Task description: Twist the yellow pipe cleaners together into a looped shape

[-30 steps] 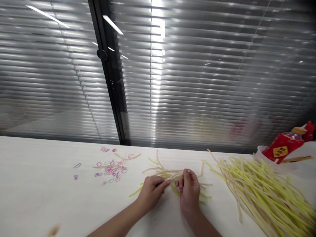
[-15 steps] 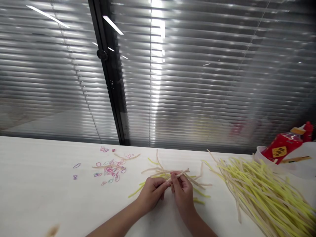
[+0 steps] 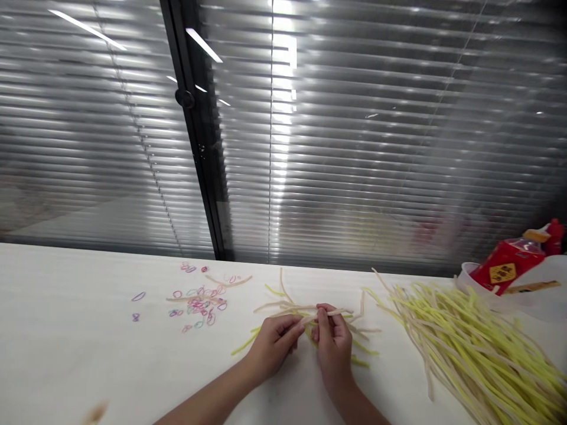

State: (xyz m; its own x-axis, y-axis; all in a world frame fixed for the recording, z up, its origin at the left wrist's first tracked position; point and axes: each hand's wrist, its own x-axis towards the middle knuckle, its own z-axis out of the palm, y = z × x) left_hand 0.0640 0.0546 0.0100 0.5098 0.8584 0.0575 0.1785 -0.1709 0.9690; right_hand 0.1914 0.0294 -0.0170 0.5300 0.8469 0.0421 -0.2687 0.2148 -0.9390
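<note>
Both hands are pinching one thin cream fuzzy stem [image 3: 325, 312], its long axis running left to right: the left hand [image 3: 275, 340] is closing its grip on the left end, the right hand [image 3: 333, 341] mid-stem, above the small loose cream-and-yellow stem cluster [image 3: 283, 306] on the white surface [image 3: 80, 354].

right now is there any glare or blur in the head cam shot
Head view: ceiling lights reflect as bright streaks on the glass over the blinds; shapes behind it are hazy. The hands and stems they hold look slightly soft; the yellow pile and bands read clearly.
</note>
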